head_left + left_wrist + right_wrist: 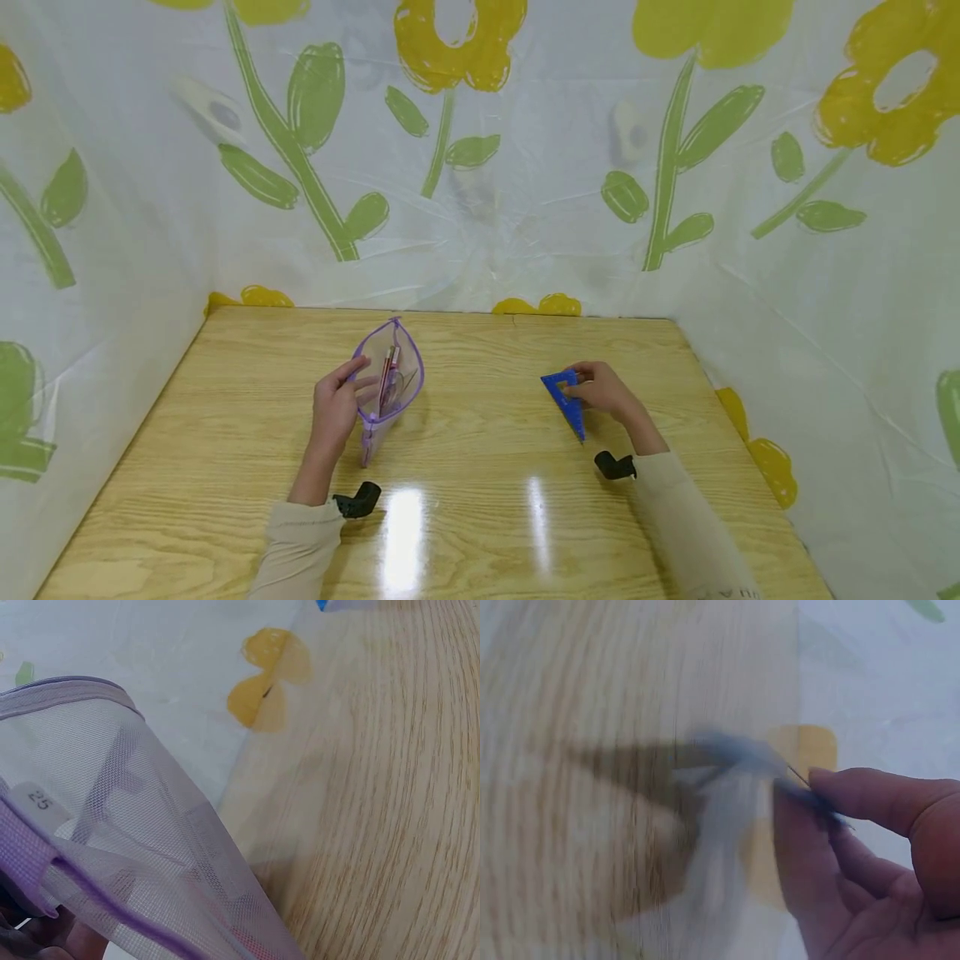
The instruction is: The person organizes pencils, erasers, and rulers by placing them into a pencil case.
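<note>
My left hand [335, 410] holds a mesh pencil pouch [371, 433] with purple trim by its left side, the mouth spread wide. Inside the pouch, pencils [387, 375] and a clear round-edged piece [392, 392] show through the opening. In the left wrist view the see-through mesh of the pouch [172, 825] fills the lower left, hiding most of the fingers. To the right, my right hand [600, 389] pinches a blue set square [572, 408] between thumb and fingers, above the table. The set square looks blurred and nearly edge-on in the right wrist view.
A wood-grain table [480, 467] lies under both hands. White sheeting with a flower print [495, 233] rises behind the table and along both sides. Black wrist-worn devices [358, 500] sit at the sleeve cuffs.
</note>
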Demonstrator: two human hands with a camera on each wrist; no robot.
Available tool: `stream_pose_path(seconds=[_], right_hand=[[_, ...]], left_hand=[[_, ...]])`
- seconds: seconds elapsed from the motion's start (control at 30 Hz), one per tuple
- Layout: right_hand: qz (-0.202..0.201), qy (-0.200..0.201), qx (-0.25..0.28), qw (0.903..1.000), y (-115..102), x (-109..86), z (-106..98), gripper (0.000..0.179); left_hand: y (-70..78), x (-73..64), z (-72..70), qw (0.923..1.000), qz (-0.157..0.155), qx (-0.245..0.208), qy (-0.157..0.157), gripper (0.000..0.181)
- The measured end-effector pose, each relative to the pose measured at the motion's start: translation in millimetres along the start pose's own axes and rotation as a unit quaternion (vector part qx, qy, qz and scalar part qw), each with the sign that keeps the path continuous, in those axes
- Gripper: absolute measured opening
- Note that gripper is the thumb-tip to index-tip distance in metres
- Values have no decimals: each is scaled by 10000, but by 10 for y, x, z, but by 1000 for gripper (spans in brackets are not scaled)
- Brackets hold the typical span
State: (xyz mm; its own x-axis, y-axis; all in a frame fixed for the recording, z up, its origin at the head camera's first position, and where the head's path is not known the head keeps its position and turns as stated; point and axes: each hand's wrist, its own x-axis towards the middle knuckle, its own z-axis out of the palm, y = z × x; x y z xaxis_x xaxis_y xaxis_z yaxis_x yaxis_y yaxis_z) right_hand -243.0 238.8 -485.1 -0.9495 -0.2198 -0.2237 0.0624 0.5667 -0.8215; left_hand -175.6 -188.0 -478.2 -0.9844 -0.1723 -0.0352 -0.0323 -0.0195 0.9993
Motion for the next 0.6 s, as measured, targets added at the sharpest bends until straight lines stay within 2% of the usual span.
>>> stream_pose_path(seconds=[0.3, 0.6], right_hand=[[-277, 338, 472, 9979, -87, -109, 153, 45], [-544, 1210, 1106, 9850, -221, -111, 403, 41]], left_hand=[[8, -18, 7, 10000, 28, 23, 8, 52], [13, -42, 5, 10000, 33, 54, 19, 52]])
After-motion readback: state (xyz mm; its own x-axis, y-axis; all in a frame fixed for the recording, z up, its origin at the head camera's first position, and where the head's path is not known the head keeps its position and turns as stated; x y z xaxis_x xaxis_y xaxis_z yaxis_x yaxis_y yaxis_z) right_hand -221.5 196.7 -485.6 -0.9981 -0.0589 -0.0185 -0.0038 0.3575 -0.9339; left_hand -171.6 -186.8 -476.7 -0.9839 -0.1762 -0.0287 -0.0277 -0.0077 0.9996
